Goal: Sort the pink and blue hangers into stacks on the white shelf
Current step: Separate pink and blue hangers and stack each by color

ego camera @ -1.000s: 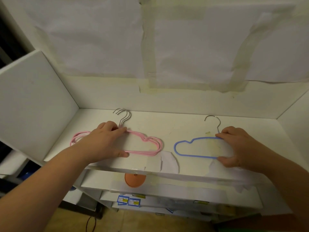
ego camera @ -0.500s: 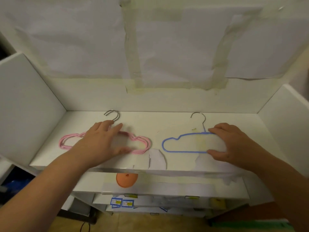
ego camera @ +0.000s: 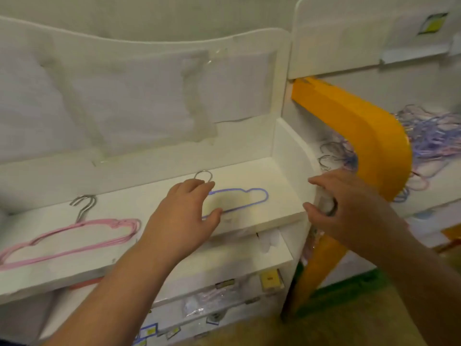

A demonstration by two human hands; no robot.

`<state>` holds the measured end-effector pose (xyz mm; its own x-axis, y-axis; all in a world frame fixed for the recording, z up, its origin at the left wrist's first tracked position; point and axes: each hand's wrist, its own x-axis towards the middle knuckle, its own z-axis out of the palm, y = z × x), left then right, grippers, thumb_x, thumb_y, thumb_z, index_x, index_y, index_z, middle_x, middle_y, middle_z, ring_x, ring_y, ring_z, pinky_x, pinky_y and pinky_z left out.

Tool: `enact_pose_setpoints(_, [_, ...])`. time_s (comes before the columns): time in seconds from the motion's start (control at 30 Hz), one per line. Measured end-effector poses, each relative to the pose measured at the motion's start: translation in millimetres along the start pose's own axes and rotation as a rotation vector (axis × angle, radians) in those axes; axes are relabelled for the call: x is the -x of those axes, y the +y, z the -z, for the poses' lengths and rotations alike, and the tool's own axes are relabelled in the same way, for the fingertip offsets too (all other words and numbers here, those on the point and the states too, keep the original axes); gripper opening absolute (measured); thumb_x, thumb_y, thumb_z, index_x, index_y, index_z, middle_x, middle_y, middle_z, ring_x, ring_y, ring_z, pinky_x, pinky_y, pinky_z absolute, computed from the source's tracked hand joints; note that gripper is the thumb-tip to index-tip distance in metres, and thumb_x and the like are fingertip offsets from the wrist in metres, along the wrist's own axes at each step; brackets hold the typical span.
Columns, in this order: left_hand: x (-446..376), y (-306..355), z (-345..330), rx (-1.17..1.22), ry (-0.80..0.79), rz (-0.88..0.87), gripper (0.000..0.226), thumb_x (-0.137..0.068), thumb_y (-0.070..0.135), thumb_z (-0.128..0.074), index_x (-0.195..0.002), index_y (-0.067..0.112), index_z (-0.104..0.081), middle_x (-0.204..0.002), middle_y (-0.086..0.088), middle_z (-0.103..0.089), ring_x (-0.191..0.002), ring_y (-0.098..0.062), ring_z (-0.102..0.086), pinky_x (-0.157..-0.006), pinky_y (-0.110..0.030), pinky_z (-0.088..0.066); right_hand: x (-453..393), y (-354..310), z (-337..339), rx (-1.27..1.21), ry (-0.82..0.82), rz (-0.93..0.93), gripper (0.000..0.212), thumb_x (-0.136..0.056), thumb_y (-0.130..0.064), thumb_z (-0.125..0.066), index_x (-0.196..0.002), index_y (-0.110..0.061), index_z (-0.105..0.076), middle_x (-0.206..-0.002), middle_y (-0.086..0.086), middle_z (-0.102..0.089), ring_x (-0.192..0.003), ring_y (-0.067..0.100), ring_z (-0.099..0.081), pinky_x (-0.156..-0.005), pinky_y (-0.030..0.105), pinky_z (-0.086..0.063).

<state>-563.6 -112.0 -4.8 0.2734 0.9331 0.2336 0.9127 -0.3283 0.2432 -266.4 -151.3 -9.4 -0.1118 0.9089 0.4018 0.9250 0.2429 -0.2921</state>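
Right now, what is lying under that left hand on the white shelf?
The blue hanger: its right half and silver hook show, while the left hand covers its left half. The pink hangers lie apart on the white shelf.

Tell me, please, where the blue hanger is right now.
In the head view, the blue hanger lies flat on the white shelf, right of the pink hangers, partly under the left hand.

2 bare forearms come into the frame from the bottom edge, one from the lower left and one from the lower right. Neither shows a sleeve, cuff, watch or bracelet anywhere along its visible length. The left hand (ego camera: 183, 216), near the middle of the frame, wears no glove and no ring that can be made out. The right hand (ego camera: 349, 208), at centre right, is also ungloved. Both are somewhat blurred, so nails and finer marks cannot be told.
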Motion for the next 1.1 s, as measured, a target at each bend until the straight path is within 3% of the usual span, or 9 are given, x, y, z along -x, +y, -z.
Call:
enact_pose_setpoints(0.13, [9.3,93.4,-7.7,0.002,0.009,-0.09,0.057,-0.081,0.051,-0.049,-0.131,0.026,-0.055,-0.121,0.0,-0.062,-0.11,-0.026,-0.057,-0.094,-0.04,-0.045,70.1,43.0,65.1,0.041,0.037,-0.13,0.047,-0.082,-0.046,-0.062,-0.123,-0.023,-0.058,-0.114,-0.006,-0.057,-0.096,0.005,-0.045,-0.079,0.026,-0.038])
enact_pose_setpoints(0.43, [43.0,285.2,-37.7,0.214,0.075,-0.367,0.045,-0.083,0.042,-0.051,-0.121,0.02,-0.063,-0.117,0.001,-0.061,-0.108,-0.02,-0.055,-0.094,-0.035,-0.045,210.3,139.4,171.2,0.137,0.079,-0.376,0.048,-0.084,-0.053,-0.057,-0.126,-0.031,-0.056,-0.121,-0.016,-0.053,-0.101,0.005,-0.053,-0.08,0.03,-0.053])
enact_pose_setpoints(0.57, [41.5,337.8,-62.3,0.174,0.004,-0.446,0.047,-0.084,0.045,-0.05,-0.125,0.023,-0.059,-0.118,0.004,-0.059,-0.111,-0.02,-0.052,-0.093,-0.032,-0.042,240.6,172.2,196.7,0.19,0.078,-0.448,0.045,-0.085,-0.052,-0.059,-0.126,-0.035,-0.055,-0.117,-0.023,-0.048,-0.096,-0.003,-0.046,-0.074,0.019,-0.043])
enact_pose_setpoints(0.77, [5.5,387.7,-101.6,0.118,-0.112,-0.466,0.054,-0.088,0.051,-0.05,-0.138,0.032,-0.044,-0.129,0.009,-0.05,-0.12,-0.015,-0.045,-0.099,-0.032,-0.04,240.6,224.9,203.6,0.202,0.04,-0.494,0.044,-0.084,-0.052,-0.055,-0.124,-0.035,-0.055,-0.111,-0.022,-0.048,-0.093,-0.001,-0.048,-0.068,0.013,-0.039])
enact_pose_setpoints(0.87, [-22.4,407.8,-119.3,0.159,-0.103,-0.474,0.051,-0.088,0.049,-0.051,-0.137,0.033,-0.044,-0.131,0.009,-0.049,-0.121,-0.014,-0.044,-0.099,-0.031,-0.039,223.9,258.0,198.5,0.211,-0.006,-0.482,0.048,-0.083,-0.058,-0.049,-0.127,-0.04,-0.05,-0.119,-0.023,-0.047,-0.099,-0.004,-0.044,-0.071,0.013,-0.042])
enact_pose_setpoints(0.97, [-61.0,422.5,-138.4,0.178,-0.095,-0.467,0.051,-0.089,0.05,-0.048,-0.137,0.033,-0.045,-0.131,0.01,-0.049,-0.12,-0.014,-0.044,-0.099,-0.031,-0.039,195.0,296.2,193.1,0.199,-0.02,-0.477,0.047,-0.086,-0.055,-0.055,-0.129,-0.039,-0.05,-0.124,-0.022,-0.048,-0.101,-0.005,-0.042,-0.076,0.008,-0.035])
enact_pose_setpoints(1.1, [-116.1,439.0,-160.4,0.193,-0.098,-0.454,0.058,-0.085,0.053,-0.044,-0.138,0.031,-0.047,-0.132,0.009,-0.05,-0.121,-0.015,-0.045,-0.1,-0.034,-0.04,151.0,343.5,186.9,0.172,-0.075,-0.425,0.049,-0.088,-0.054,-0.051,-0.134,-0.04,-0.045,-0.126,-0.028,-0.039,-0.109,-0.007,-0.039,-0.086,0.013,-0.036])
